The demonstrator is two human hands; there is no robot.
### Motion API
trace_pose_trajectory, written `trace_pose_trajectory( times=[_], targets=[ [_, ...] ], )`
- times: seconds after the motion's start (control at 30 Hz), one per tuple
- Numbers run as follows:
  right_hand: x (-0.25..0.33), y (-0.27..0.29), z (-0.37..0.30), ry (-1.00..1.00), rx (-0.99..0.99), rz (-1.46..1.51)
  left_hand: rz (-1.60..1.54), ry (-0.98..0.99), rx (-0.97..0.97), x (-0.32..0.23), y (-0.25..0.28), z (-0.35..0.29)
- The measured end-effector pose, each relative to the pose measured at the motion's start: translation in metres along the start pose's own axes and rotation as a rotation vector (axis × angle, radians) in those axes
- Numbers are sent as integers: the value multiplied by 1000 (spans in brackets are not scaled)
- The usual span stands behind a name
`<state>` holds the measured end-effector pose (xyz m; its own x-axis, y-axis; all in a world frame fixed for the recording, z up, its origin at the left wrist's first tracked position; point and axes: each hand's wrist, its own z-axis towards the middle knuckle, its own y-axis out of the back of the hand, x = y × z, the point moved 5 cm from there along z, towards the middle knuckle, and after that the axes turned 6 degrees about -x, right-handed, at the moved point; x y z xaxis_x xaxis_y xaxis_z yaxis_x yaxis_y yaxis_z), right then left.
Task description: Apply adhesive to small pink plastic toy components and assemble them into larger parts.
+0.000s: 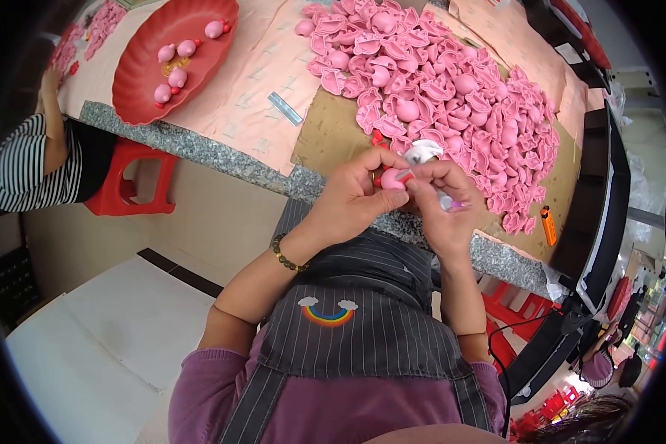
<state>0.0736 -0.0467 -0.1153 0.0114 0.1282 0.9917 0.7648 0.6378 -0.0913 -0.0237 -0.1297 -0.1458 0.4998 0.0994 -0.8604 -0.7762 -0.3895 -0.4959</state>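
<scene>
My left hand (354, 194) is closed round a small round pink plastic toy figure (392, 180) with red bits at its side. My right hand (445, 205) pinches at the figure's right side, where a small grey, flat, blade-like piece (405, 175) shows between the fingertips. A white and purple object (459, 206) pokes out by the right palm; whether it joins the grey piece I cannot tell. Just beyond my fingers lie a crumpled white cloth (424, 150) and small red parts (378, 138). A large heap of pink plastic half shells (436, 96) spreads behind them.
A red scalloped tray (129, 92) at the far left holds several finished-looking pink figures. A clear ruler (284, 109) lies on the pink sheet; an orange lighter (548, 225) is at the right. Another person's striped sleeve (33, 159) and a red stool (137, 177) are at left.
</scene>
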Motion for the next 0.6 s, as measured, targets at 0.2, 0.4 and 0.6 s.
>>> trace_pose_trajectory(
  times=[0.2, 0.4, 0.6],
  targets=[
    [7, -11, 5, 403, -104, -350, -72, 4, -25, 6, 8, 0],
    [4, -17, -1, 481, -208, -413, -58, 49, -137, 11, 8, -3],
    [4, -23, 4, 386, -227, -395, -123, 55, -160, 11, 9, -2]
  ],
)
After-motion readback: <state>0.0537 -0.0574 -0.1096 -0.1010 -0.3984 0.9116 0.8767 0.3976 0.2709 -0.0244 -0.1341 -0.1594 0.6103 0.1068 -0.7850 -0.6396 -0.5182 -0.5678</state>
